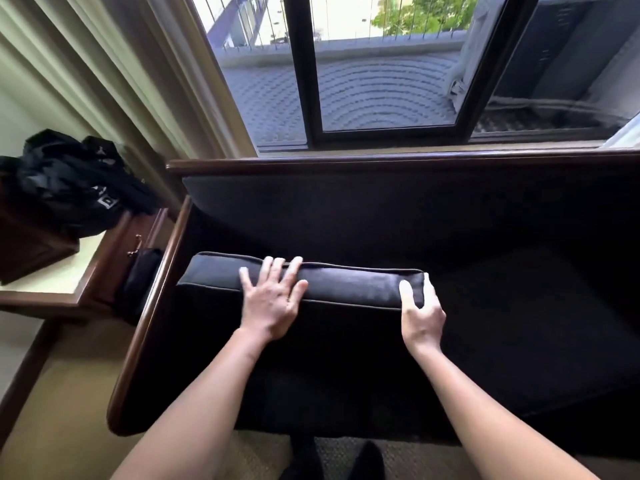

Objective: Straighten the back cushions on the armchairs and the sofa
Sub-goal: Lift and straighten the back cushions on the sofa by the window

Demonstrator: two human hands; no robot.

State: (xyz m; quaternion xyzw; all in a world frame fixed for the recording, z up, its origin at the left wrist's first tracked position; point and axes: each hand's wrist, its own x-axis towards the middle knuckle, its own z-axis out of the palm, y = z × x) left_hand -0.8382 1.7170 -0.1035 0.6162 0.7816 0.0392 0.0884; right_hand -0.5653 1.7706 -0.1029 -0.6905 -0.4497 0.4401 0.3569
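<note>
A dark back cushion (346, 287) stands on its edge on the seat of a dark sofa (519, 323), well forward of the backrest (381, 216). My left hand (273, 299) lies flat on the cushion's top edge with the fingers spread. My right hand (420, 311) grips the cushion's right end, thumb on the near face and fingers around the corner. A gap of bare seat separates the cushion from the backrest.
The sofa's wooden armrest (152, 306) runs along its left side. Beside it stands a wooden side table (69, 282) with a black bag (69, 188) on it. Curtains (114, 74) and a dark-framed window (381, 81) are behind the sofa. My feet (332, 462) stand on carpet.
</note>
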